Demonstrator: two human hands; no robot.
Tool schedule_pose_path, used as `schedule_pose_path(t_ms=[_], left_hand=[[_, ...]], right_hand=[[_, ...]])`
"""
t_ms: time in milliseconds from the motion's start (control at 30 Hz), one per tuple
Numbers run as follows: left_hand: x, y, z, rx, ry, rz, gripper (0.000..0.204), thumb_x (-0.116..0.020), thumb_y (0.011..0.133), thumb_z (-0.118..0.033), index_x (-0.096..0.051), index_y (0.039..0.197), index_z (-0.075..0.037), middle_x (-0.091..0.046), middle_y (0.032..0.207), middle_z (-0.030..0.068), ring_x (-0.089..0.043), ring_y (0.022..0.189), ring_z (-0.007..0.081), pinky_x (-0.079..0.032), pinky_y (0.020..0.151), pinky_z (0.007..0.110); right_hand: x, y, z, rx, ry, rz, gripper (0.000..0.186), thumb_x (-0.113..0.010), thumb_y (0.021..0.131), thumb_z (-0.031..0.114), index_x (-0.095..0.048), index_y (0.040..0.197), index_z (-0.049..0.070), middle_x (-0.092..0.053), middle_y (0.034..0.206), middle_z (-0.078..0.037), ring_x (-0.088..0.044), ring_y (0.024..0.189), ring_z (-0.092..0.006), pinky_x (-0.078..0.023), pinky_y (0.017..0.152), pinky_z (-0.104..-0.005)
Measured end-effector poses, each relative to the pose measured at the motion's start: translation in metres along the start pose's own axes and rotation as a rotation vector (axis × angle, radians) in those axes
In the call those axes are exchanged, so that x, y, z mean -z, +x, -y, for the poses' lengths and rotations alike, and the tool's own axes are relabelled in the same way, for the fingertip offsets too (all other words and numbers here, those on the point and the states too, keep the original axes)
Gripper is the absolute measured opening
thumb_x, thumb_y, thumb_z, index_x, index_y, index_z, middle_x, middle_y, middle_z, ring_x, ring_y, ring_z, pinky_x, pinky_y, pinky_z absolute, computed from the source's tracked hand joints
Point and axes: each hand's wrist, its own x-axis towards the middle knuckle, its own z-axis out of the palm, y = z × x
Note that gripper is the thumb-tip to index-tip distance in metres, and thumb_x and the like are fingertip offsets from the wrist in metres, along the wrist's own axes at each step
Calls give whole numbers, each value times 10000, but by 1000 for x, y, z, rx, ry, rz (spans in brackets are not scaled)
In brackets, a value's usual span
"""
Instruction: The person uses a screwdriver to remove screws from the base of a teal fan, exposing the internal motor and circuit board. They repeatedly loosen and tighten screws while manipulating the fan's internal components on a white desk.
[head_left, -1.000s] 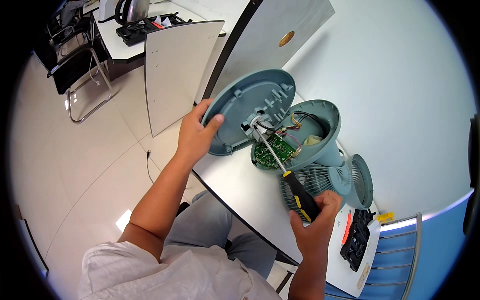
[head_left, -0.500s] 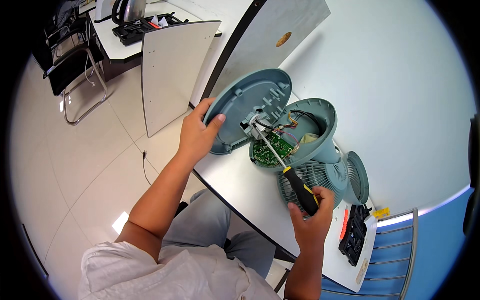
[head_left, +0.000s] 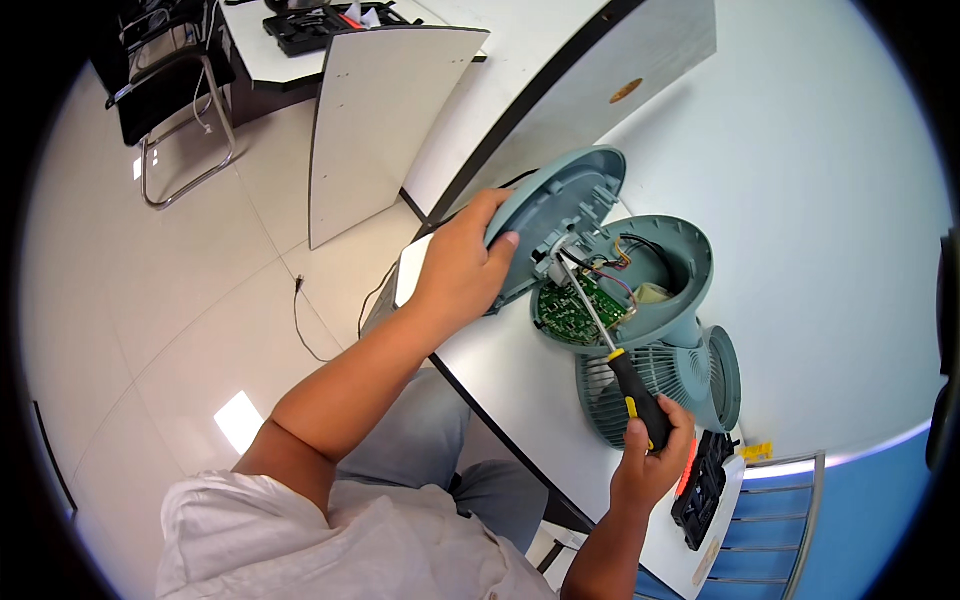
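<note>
My left hand (head_left: 468,255) grips the rim of a round grey-green base cover (head_left: 545,210), which stands tilted up beside the fan's opened base (head_left: 690,270). My right hand (head_left: 655,450) is closed round the black and yellow handle of a screwdriver (head_left: 632,385). The shaft runs up to the white fitting at the cover's middle, where the wires enter; whether the tip sits on a screw is too small to tell. In the open base lie a green circuit board (head_left: 578,312) and several coloured wires. The fan's grille (head_left: 610,400) rests on the table below.
A black tool case (head_left: 703,490) and an orange tool (head_left: 687,468) lie on the white table (head_left: 500,385) at the right. Behind stands a grey panel (head_left: 585,105). A metal-framed chair (head_left: 180,100) and another tool case (head_left: 305,30) are at the far left.
The cover is tipped more steeply toward the base, with my left hand still on it. My view has shifted, so the scene sits differently. The screwdriver stays at the cover's fitting.
</note>
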Motion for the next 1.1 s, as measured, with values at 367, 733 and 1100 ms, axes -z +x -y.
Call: schedule_pose_path(t_ms=[367, 733, 1100], left_hand=[[6, 2, 2, -2, -38, 85, 385, -596, 920, -78, -528, 1298, -46, -664, 1136, 192, -655, 1039, 343, -489, 915, 398], [7, -1, 4, -37, -94, 108, 379, -587, 918, -59, -505, 1288, -47, -644, 1119, 207, -637, 1014, 380, -487, 882, 427], [6, -1, 7, -62, -117, 98, 394, -581, 916, -56, -503, 1302, -51, -642, 1148, 210, -633, 1053, 391, -484, 912, 436]], right_hand=[[-2, -15, -9, -152, 25, -77, 342, -656, 869, 156, -588, 1160, -11, -568, 1085, -130, -559, 1021, -238, -458, 942, -351], [-3, -11, -3, -101, -5, -112, 309, -620, 900, 111, -575, 1169, -35, -537, 1071, -107, -549, 779, -139, -485, 570, -220], [-5, -7, 1, -148, 57, -126, 311, -619, 902, 92, -568, 1182, -33, -528, 1096, -108, -567, 809, -141, -514, 579, -219]])
